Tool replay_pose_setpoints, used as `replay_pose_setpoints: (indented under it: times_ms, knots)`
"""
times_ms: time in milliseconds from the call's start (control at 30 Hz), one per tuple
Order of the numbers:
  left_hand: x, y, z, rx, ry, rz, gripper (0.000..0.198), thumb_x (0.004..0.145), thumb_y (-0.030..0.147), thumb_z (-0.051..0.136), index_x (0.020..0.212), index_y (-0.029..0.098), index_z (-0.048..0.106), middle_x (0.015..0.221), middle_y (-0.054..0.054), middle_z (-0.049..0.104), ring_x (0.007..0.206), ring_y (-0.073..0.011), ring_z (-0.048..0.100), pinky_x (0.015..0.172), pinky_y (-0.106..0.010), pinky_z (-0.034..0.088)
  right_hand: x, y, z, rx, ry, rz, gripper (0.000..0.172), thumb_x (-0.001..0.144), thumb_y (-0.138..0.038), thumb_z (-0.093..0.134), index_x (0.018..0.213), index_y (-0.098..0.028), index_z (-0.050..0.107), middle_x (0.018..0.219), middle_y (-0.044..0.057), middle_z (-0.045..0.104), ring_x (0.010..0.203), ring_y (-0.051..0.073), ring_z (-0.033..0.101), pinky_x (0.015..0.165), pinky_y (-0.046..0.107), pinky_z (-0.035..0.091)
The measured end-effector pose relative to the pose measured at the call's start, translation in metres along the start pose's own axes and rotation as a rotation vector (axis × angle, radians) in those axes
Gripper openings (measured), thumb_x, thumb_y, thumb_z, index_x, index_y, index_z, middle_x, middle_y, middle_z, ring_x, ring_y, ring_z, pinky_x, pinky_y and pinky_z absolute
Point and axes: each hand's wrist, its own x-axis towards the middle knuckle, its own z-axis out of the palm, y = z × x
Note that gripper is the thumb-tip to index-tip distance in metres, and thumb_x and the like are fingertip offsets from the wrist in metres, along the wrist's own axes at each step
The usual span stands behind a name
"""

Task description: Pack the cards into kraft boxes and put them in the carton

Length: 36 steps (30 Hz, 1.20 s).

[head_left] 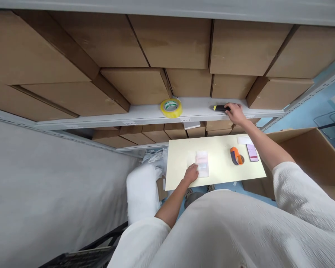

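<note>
Black-and-yellow slim cutter point(221, 108) pinched in the right hand point(236, 114) at the grey metal shelf point(197, 106); left hand point(191, 174) at a flat white-and-pink packet point(203, 163).

Right grip closed on cutter's black end, yellow tip pointing left; resting on shelf or just above, can't tell. Left grip at packet's left edge, pinching or only pressing unclear; packet flat on cream rectangular surface point(178, 156). Right of packet: orange-and-purple tape dispenser point(234, 156), then lit phone point(251, 152). Yellow tape roll point(171, 114) on shelf, left of cutter; brown cardboard boxes point(177, 41) stacked behind.
</note>
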Motion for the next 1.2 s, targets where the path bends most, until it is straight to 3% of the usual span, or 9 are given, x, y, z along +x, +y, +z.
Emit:
replay_pose_setpoints:
  times_ms: [300, 433, 600, 700, 800, 967, 1100, 1200]
  knots:
    - [0.011, 0.007, 0.011, -0.060, -0.022, -0.090, 0.047, 0.100, 0.019, 0.049, 0.146, 0.016, 0.058, 0.159, -0.019, 0.056, 0.141, -0.0312, 0.059, 0.121, -0.045, 0.044, 0.022, 0.020, 0.012, 0.147, -0.020, 0.014, 0.038, 0.094, -0.030, 0.053, 0.126, -0.022, 0.073, 0.128, 0.017, 0.075, 0.126, 0.039, 0.061, 0.119, 0.063, 0.035]
    - [0.010, 0.011, 0.012, -0.067, -0.034, -0.126, 0.051, 0.100, 0.019, 0.049, 0.151, 0.015, 0.056, 0.161, -0.019, 0.055, 0.144, -0.0308, 0.058, 0.123, -0.044, 0.043, 0.013, 0.005, 0.007, 0.248, 0.094, -0.021, 0.032, 0.098, -0.032, 0.054, 0.120, -0.027, 0.077, 0.135, 0.013, 0.073, 0.137, 0.037, 0.058, 0.122, 0.064, 0.036]
    - [0.006, 0.013, 0.014, -0.072, -0.022, -0.154, 0.055, 0.099, 0.019, 0.052, 0.154, 0.018, 0.055, 0.163, -0.018, 0.054, 0.147, -0.0305, 0.057, 0.124, -0.043, 0.042, -0.024, -0.032, 0.012, 0.498, 0.077, 0.002, 0.030, 0.104, -0.038, 0.053, 0.112, -0.026, 0.080, 0.120, 0.010, 0.077, 0.123, 0.031, 0.068, 0.114, 0.053, 0.050]
    - [0.003, 0.012, 0.015, -0.077, -0.041, -0.161, 0.055, 0.099, 0.018, 0.051, 0.154, 0.017, 0.055, 0.162, -0.018, 0.055, 0.148, -0.0298, 0.056, 0.123, -0.041, 0.043, -0.066, -0.057, 0.045, 0.638, -0.086, 0.114, 0.028, 0.102, -0.038, 0.057, 0.110, -0.025, 0.080, 0.113, 0.007, 0.079, 0.114, 0.028, 0.071, 0.108, 0.047, 0.055]
    - [-0.001, 0.010, 0.016, -0.078, -0.066, -0.145, 0.056, 0.100, 0.018, 0.048, 0.156, 0.015, 0.053, 0.163, -0.018, 0.054, 0.149, -0.0300, 0.054, 0.124, -0.041, 0.042, -0.119, -0.078, 0.096, 0.763, -0.282, 0.248, 0.024, 0.098, -0.032, 0.059, 0.107, -0.023, 0.079, 0.108, 0.007, 0.080, 0.106, 0.025, 0.072, 0.101, 0.043, 0.057]
    - [-0.009, 0.004, 0.017, -0.078, -0.074, -0.126, 0.058, 0.100, 0.020, 0.050, 0.158, 0.020, 0.053, 0.161, -0.016, 0.056, 0.146, -0.0322, 0.055, 0.123, -0.045, 0.044, -0.203, -0.104, 0.179, 0.694, -0.506, 0.661, 0.019, 0.089, -0.017, 0.063, 0.102, -0.021, 0.077, 0.111, 0.009, 0.079, 0.105, 0.025, 0.072, 0.106, 0.041, 0.054]
    - [-0.014, -0.002, 0.020, -0.037, -0.076, -0.101, 0.064, 0.099, 0.021, 0.052, 0.163, 0.024, 0.049, 0.169, -0.014, 0.049, 0.151, -0.0342, 0.050, 0.125, -0.048, 0.043, -0.244, -0.118, 0.214, 0.600, -0.547, 0.974, 0.031, 0.082, -0.013, 0.067, 0.111, -0.022, 0.074, 0.118, 0.010, 0.076, 0.114, 0.027, 0.071, 0.107, 0.040, 0.054]
    - [-0.016, -0.004, 0.021, -0.011, -0.084, -0.092, 0.068, 0.098, 0.022, 0.052, 0.166, 0.026, 0.046, 0.169, -0.014, 0.047, 0.151, -0.0358, 0.049, 0.123, -0.049, 0.043, -0.259, -0.126, 0.228, 0.659, -0.525, 1.114, 0.036, 0.080, -0.018, 0.068, 0.117, -0.020, 0.070, 0.111, 0.011, 0.075, 0.104, 0.026, 0.071, 0.096, 0.038, 0.057]
